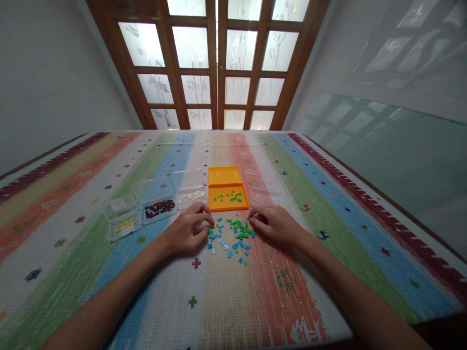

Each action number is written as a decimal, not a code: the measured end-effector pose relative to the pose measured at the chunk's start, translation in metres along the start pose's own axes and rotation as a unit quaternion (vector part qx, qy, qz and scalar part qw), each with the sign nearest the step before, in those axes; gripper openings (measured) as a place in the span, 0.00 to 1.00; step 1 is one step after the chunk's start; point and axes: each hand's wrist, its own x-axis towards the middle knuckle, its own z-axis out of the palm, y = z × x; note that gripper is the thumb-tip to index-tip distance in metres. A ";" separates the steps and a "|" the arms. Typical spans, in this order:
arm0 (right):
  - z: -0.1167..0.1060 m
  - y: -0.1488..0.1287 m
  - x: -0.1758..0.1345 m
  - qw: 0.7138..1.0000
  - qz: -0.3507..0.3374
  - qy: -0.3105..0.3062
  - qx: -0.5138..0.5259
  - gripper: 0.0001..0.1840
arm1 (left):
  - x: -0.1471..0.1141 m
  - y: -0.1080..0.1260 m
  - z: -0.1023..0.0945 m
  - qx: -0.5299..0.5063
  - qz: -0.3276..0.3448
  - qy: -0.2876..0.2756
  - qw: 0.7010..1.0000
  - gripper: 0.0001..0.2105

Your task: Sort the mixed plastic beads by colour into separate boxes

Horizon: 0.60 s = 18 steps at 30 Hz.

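A loose pile of small green toy bricks (239, 226) and blue toy bricks (224, 244) lies on the tablecloth between my hands. My left hand (188, 229) rests at the pile's left edge, fingers curled and thumb close to the index finger; whether anything is between them is hidden. At the right edge, my right hand (274, 223) pinches a tiny green brick (248, 218) at its fingertips. Just beyond the pile stands an orange box (227, 210) with its lid folded back. Several green bricks (236, 197) are scattered in its near half.
Left of the orange box are lidded clear boxes holding cream pieces (192, 196), dark red bricks (159, 209) and yellow pieces (126, 225). Another clear box (264, 197) sits behind my right hand. A striped tablecloth (219, 301) covers the table; walls flank it.
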 end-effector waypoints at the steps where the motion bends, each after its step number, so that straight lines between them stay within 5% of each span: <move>1: 0.000 0.000 0.000 1.000 -0.002 0.001 -0.002 0.07 | 0.000 0.000 -0.001 -0.001 -0.001 -0.012 1.000 0.08; 8: 0.001 0.002 0.000 1.000 -0.009 -0.001 -0.005 0.08 | -0.001 0.002 -0.008 0.012 -0.007 -0.061 0.998 0.09; 18: 0.003 0.004 0.000 1.000 -0.004 0.000 -0.023 0.10 | -0.001 -0.002 0.000 0.031 -0.012 -0.017 0.999 0.08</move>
